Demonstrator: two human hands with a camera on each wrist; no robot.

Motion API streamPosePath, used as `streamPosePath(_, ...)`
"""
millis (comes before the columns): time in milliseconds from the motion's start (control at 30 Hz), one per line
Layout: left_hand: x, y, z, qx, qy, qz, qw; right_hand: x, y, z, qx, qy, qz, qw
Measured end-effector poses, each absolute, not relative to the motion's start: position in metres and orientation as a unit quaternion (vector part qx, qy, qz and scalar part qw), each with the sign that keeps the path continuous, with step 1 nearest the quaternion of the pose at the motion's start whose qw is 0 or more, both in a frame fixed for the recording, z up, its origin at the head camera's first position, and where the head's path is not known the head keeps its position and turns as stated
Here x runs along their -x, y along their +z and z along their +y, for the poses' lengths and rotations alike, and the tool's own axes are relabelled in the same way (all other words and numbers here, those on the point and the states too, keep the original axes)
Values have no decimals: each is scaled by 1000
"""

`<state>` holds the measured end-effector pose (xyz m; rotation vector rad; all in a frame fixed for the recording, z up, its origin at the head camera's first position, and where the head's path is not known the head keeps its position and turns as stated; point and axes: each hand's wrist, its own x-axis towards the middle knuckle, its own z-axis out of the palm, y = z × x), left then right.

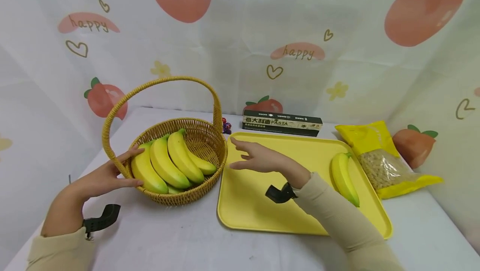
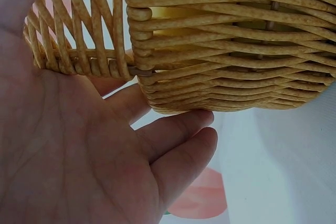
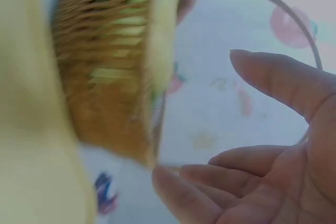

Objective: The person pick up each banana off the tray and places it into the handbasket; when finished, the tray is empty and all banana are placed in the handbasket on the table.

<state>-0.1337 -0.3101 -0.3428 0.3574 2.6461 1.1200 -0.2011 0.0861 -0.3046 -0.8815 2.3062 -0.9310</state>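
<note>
A woven basket (image 1: pixel 176 199) with a tall arched handle stands at the left with several yellow bananas (image 1: pixel 161 160) in it. My left hand (image 1: pixel 106 179) holds the basket's left rim where the handle joins, its fingertips at the leftmost banana. From the left wrist view, the fingers of that hand (image 2: pixel 105 140) lie along the woven wall. Over the yellow tray (image 1: pixel 255 208), just right of the basket, hovers my right hand (image 1: pixel 258 156), thumb and fingers spread with nothing between them. Another banana (image 1: pixel 343 177) lies on the tray's right side.
Behind the tray is a dark pasta box (image 1: pixel 282 123). A yellow bag with a clear window (image 1: pixel 386 166) leans at the tray's right edge. Small shiny wrapped pieces (image 1: pixel 226 126) lie behind the basket. A printed curtain (image 1: pixel 232 41) hangs along the table's back.
</note>
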Motion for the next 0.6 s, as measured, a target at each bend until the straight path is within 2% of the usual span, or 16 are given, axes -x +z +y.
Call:
streamPosePath(200,134,-343,-310,-127,388,904,123,193,-324,134,292,-370,851,233)
streamPosePath(600,133,-342,-309,-120,386,906,125,162,-328,230,222,-425,868,129)
